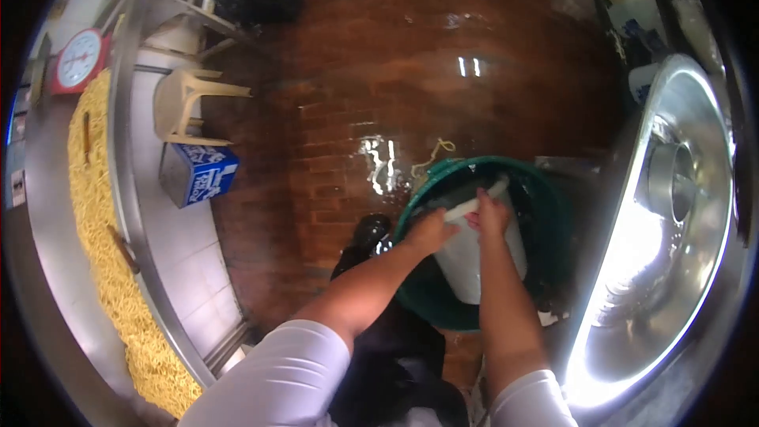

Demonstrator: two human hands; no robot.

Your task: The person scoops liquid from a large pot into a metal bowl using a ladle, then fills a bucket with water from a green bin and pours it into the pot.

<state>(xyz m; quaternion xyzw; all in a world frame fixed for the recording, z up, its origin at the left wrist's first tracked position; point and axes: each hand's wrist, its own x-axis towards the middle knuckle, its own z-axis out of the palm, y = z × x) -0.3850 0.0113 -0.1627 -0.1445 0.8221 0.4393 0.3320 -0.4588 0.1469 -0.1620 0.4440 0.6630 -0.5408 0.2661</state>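
Observation:
A white bucket (482, 257) is tilted inside a large green tub (411, 289) on the floor. My left hand (431, 231) is closed on the near left end of the bucket's pale rim, with the thumb pointing along it. Closer to the middle of that rim, my right hand (492, 215) grips it with curled fingers. What the bucket holds is hidden from this angle. Dark liquid or shadow fills the tub around it.
Right of the tub stands a wide shiny metal bowl (632, 300) with a metal cylinder (672, 182) inside. To the left, yellow noodles (111, 261) lie along a steel counter near a red scale (81, 59). A beige stool (186, 107) and blue box (207, 174) rest by the tiled wall. The brick floor (332, 126) looks wet.

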